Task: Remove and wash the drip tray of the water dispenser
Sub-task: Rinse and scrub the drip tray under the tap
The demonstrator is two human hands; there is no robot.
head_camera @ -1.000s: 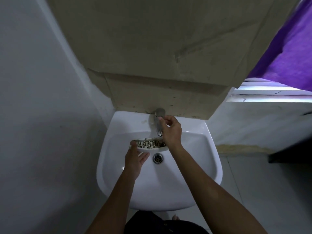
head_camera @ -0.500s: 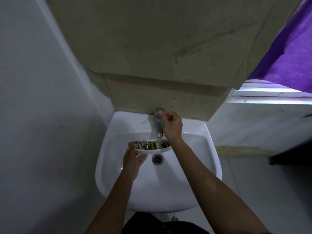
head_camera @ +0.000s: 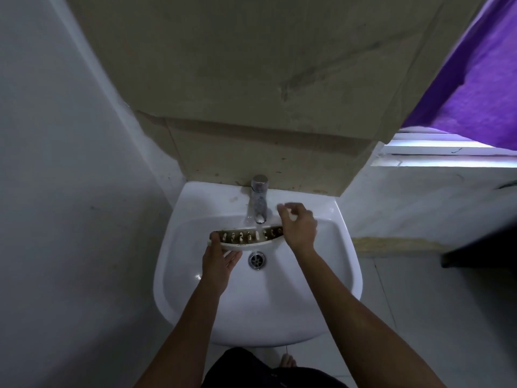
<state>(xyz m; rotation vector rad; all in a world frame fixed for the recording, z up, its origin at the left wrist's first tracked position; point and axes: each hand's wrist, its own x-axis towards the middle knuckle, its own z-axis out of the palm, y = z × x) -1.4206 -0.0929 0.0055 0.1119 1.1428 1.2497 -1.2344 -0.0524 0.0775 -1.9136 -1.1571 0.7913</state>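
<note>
Left hand [head_camera: 219, 257] grips drip tray [head_camera: 246, 238] under running tap [head_camera: 259, 201] — right hand [head_camera: 298, 226] loosely curled, holding nothing.

A small washroom corner in a plain building.

A white ceramic wall basin [head_camera: 257, 298] with a chrome tap [head_camera: 259, 200] and a metal drain [head_camera: 257, 259] sits against a bare, stained concrete wall [head_camera: 251, 79]. Pale painted walls close in on either side, the floor [head_camera: 405, 303] is laid with light tiles, and a purple curtain [head_camera: 481, 88] hangs over a window [head_camera: 447, 152] on the right.
</note>
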